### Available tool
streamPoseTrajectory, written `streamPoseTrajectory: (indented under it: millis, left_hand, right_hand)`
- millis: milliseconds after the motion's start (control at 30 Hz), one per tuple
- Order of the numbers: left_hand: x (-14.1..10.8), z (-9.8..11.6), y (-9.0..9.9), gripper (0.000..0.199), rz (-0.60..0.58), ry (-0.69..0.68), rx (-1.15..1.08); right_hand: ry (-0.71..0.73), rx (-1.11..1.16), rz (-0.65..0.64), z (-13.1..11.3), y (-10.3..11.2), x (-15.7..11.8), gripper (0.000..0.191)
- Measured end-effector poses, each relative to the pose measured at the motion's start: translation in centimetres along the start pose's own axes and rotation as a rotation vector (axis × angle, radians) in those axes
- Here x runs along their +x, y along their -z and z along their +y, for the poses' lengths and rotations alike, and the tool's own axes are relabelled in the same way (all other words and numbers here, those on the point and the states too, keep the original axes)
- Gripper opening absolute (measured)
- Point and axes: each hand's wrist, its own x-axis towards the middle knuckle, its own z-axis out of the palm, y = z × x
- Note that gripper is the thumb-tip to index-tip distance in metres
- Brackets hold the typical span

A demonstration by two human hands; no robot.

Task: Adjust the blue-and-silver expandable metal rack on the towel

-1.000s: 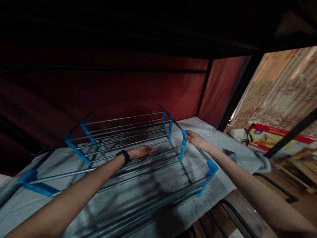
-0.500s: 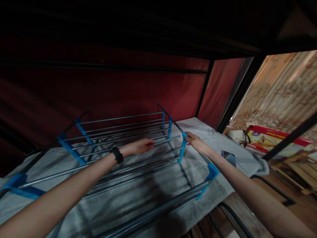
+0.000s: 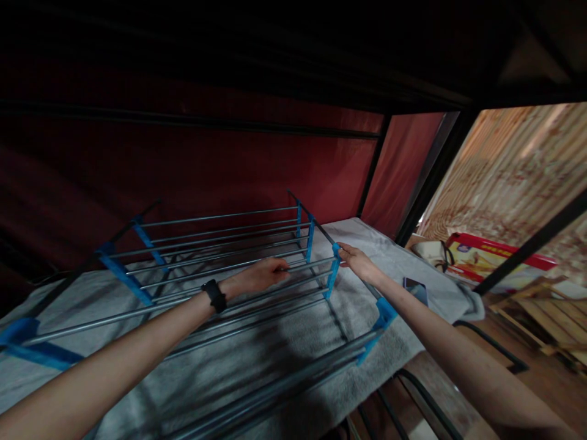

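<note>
A rack of grey metal rods and blue plastic brackets lies on a grey cloth (image 3: 367,244). Near the middle, my left hand (image 3: 266,273), with a black watch on its wrist, is closed round a metal rod (image 3: 309,264). The rod's right end meets a blue bracket (image 3: 335,252) on the rack's right side. At that bracket, the fingers of my right hand (image 3: 358,261) are closed on it and the dark side tube. Another blue bracket (image 3: 384,313) sits nearer me, beneath my right forearm.
A phone (image 3: 415,289) lies on the cloth right of the rack. Beyond the cloth are a red and yellow box (image 3: 495,260), a wooden stool (image 3: 550,315) and black frame posts. More rods (image 3: 275,391) cross the front.
The rod in my left hand has moved so that its free right end now meets the blue bracket at my right hand. The view has shifted slightly.
</note>
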Motion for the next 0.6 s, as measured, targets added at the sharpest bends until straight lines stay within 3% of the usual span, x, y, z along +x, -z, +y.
streamPoseTrajectory:
  millis: [133, 267, 600]
  left_hand:
    - [-0.2, 0.8, 0.0, 0.033, 0.055, 0.008, 0.018]
    - [-0.2, 0.8, 0.1, 0.034, 0.035, 0.021, 0.009]
    - [1.3, -2.1, -0.7, 0.034, 0.026, -0.021, -0.113]
  right_hand:
    - [0.002, -0.037, -0.011, 0.1, 0.1, 0.1, 0.054]
    - [-0.003, -0.031, -0.002, 0.1, 0.1, 0.1, 0.054]
    - [0.031, 0.034, -0.003, 0.1, 0.2, 0.0, 0.053]
